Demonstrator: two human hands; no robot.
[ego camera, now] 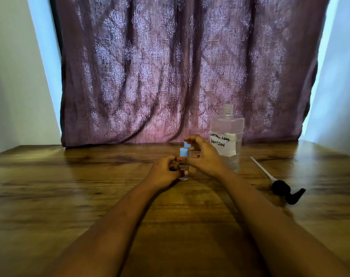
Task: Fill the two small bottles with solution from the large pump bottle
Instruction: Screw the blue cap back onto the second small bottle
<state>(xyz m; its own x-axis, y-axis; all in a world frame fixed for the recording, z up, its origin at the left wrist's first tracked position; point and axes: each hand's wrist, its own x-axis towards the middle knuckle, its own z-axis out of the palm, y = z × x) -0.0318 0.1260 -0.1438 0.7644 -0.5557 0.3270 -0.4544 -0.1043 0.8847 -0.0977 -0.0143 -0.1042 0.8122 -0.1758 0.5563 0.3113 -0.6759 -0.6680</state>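
Pump bottle (pixel 227 124) uncapped; small bottles (pixel 183 152) capped.

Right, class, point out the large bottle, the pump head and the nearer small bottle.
large bottle (pixel 227 124): head view, clear shoulder above the label.
pump head (pixel 280 187): head view, black collar.
nearer small bottle (pixel 183 152): head view, its blue cap.

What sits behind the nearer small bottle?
A second blue-capped small bottle. The right hand covers its body, so its fill level cannot be seen.
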